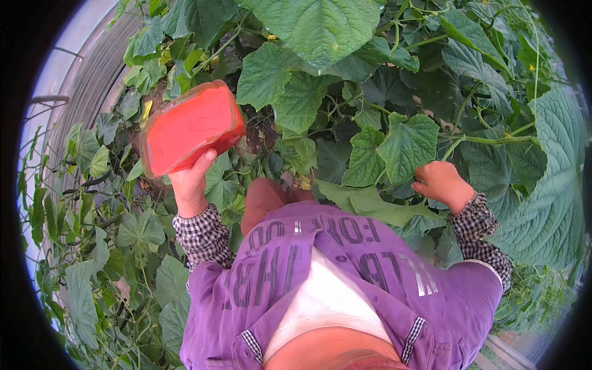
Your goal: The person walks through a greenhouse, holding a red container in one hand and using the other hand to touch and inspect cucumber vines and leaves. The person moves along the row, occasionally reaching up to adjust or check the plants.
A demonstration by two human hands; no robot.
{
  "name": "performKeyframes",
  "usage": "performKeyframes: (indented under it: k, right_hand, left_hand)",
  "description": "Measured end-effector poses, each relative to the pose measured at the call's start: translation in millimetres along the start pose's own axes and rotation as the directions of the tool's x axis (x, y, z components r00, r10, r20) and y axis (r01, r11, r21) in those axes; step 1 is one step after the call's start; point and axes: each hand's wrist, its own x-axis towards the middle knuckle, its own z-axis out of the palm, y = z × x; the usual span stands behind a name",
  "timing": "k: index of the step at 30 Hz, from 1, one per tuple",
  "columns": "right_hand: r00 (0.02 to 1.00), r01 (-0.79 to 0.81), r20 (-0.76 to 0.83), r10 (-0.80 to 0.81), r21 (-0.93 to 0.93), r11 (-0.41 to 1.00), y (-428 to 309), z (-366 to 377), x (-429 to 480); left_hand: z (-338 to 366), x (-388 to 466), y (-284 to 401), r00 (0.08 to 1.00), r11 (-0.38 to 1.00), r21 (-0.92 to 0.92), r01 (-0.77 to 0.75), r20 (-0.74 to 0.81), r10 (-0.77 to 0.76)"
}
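A red plastic tub [192,127] with a clear film-like rim rests in my left hand [193,182], its thumb over the near edge. Inside the tub show a smooth red surface and a few thin dark strands. My right hand [441,184] has its fingers curled beside a lobed green leaf [409,148] of a cucumber-like vine; whether the fingertips pinch a stem or a leaf edge I cannot tell. A thick green vine stem [495,140] runs just above that hand. Checked sleeves cover both my forearms.
Broad vine leaves [319,27] hang across the top, with small yellow flowers among them. A very large leaf [550,199] stands at the right, close to my right arm. More vines and a ribbed grey sheet [99,64] lie at the left. A thin string [536,60] hangs at upper right.
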Motion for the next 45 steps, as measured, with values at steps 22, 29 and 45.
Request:
performKeyframes:
  k: [22,29,45]
  right_hand:
    - [0.927,0.082,-0.351,-0.13,-0.148,0.986,-112,-172,28]
    - [0.784,0.469,-0.396,-0.478,-0.127,0.874,-194,-242,73]
    - [0.584,-0.231,-0.805,0.105,-0.04,0.972,-131,-229,200]
  left_hand:
    - [-80,47,14,1.0,0.99,0.14,0.005,0.016,-0.007]
    - [-108,58,29,1.0,0.984,0.176,-0.029,0.007,0.028]
    - [-161,73,57,0.998,0.987,0.154,0.046,-0.056,-0.038]
